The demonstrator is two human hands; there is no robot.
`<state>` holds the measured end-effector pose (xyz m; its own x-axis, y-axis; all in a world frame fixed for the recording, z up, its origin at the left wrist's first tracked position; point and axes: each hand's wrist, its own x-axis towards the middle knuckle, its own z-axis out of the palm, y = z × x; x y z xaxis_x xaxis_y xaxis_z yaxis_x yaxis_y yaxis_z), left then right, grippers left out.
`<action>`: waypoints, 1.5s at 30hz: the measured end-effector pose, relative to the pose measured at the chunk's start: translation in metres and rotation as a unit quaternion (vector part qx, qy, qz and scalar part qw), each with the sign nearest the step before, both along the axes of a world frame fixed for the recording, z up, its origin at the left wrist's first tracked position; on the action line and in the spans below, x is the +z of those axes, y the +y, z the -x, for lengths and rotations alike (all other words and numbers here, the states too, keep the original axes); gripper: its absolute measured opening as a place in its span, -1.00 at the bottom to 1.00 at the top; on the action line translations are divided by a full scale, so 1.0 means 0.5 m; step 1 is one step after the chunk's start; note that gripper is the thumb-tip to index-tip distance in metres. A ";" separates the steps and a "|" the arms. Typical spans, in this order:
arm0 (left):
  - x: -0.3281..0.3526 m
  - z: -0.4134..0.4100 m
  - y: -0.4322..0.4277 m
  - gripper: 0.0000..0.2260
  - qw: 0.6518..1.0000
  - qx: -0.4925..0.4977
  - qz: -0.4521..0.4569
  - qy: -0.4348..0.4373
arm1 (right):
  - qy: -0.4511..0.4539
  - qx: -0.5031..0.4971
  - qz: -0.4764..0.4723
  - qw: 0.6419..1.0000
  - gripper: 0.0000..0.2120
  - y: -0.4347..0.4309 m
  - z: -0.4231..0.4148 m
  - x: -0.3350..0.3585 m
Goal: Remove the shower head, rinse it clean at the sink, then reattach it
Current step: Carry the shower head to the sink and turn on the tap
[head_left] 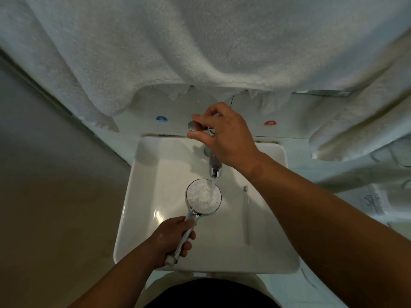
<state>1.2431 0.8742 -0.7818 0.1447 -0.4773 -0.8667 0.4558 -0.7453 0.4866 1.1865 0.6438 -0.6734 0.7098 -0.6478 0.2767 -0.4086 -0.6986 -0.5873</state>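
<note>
Head view: my left hand (172, 237) grips the shower head (203, 196) by its handle, face up over the sink (153, 174), under water running from the faucet (215, 166). My right hand (226, 136) pinches the faucet lever (193, 126). A toothbrush (246, 216) lies in the sink.

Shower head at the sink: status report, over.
Left hand grips round chrome shower head, face up under running water. Right hand pinches chrome tap lever. White toothbrush lies alongside, not touching.
</note>
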 end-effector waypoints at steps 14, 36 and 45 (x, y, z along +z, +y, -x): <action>-0.012 -0.038 0.027 -0.69 0.999 0.003 -0.014 -0.029 | -0.011 -0.003 0.002 1.000 -0.56 0.000 0.001 -0.008; -0.112 -0.064 0.056 -0.70 0.995 -0.036 -0.066 -0.069 | 0.363 -0.224 -0.301 0.853 -0.74 0.170 0.298 -0.369; -0.105 -0.062 0.057 -0.70 0.994 -0.051 -0.070 -0.069 | 0.282 -0.068 -0.359 0.887 -0.71 0.255 0.260 -0.341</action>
